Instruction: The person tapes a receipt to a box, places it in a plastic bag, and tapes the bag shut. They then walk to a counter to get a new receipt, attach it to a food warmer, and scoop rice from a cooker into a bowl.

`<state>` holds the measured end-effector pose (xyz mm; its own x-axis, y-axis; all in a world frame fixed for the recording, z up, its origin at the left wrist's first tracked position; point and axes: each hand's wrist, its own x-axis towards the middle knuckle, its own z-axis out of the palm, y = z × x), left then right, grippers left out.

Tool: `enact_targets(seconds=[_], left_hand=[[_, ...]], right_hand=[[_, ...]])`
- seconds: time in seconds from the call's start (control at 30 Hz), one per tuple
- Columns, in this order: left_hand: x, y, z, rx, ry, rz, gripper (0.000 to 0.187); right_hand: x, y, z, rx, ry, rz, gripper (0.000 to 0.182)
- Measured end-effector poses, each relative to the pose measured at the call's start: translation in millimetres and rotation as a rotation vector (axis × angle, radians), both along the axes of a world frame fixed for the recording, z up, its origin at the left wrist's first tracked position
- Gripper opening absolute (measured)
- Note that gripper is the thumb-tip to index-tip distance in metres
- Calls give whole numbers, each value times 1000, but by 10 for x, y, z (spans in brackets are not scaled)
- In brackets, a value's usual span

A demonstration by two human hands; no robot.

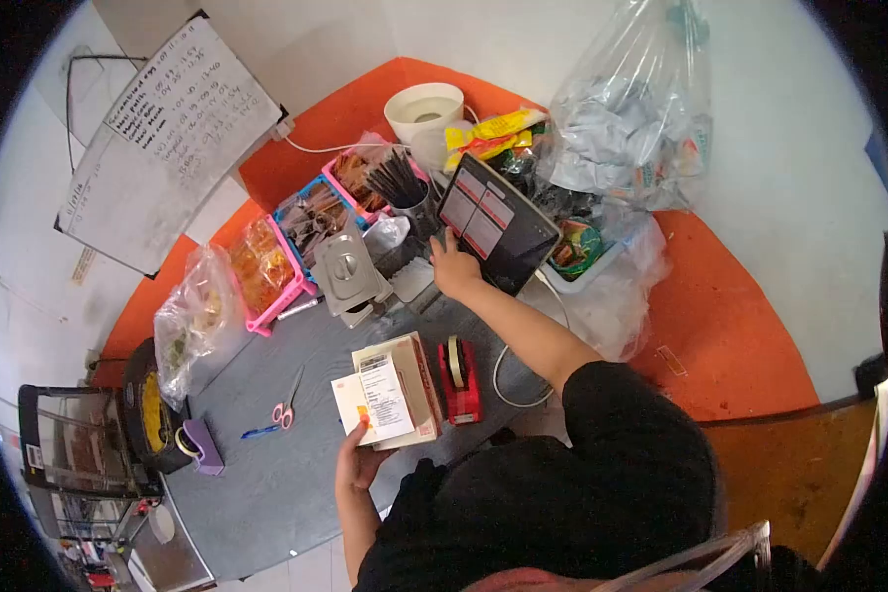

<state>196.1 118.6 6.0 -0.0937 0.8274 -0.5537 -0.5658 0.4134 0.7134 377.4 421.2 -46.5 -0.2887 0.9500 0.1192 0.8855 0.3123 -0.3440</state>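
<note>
My left hand [359, 460] grips a printed receipt [390, 403] together with a white paper or card [345, 395], its thumb on top. These overlap a pale flat box [426, 400] on the grey table; whether the fingers also grip the box is hidden. My right hand [454, 268] reaches forward with a finger stretched to the lower left of a tablet [503, 242], whose lit screen shows red and white panels. Nothing shows in that hand. Close to the box's right side stands a red tape dispenser [461, 385] with a roll of tape.
Scissors [284, 414] and a blue pen [260, 432] lie left on the table [247, 503], near a purple tape dispenser [203, 449]. Lidded metal containers [347, 271], packet-filled baskets [266, 266] and a cup of black straws [414, 202] line the back. A cable [498, 380] loops at right.
</note>
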Motion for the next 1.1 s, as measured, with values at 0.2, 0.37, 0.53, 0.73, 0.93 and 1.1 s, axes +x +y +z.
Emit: enact_targets(seconds=[0.2, 0.37, 0.53, 0.73, 0.93, 1.1], left_hand=[[-130, -122, -215, 126, -53, -3, 63], [-56, -329, -36, 317, 4, 259, 57], [-67, -364, -89, 293, 428, 558, 40], [333, 157, 443, 390, 702, 730, 22], [548, 403, 623, 595, 654, 664, 15], [430, 259, 393, 670, 685, 612, 16]], right_hand=[[123, -148, 107, 63, 148, 12, 44], [723, -1007, 415, 189, 704, 245, 16], [1948, -1481, -54, 569, 614, 21, 10], [2998, -1142, -355, 272, 267, -378, 17], [3288, -672, -65, -146, -45, 25, 21], [3446, -485, -103, -159, -39, 240, 33]])
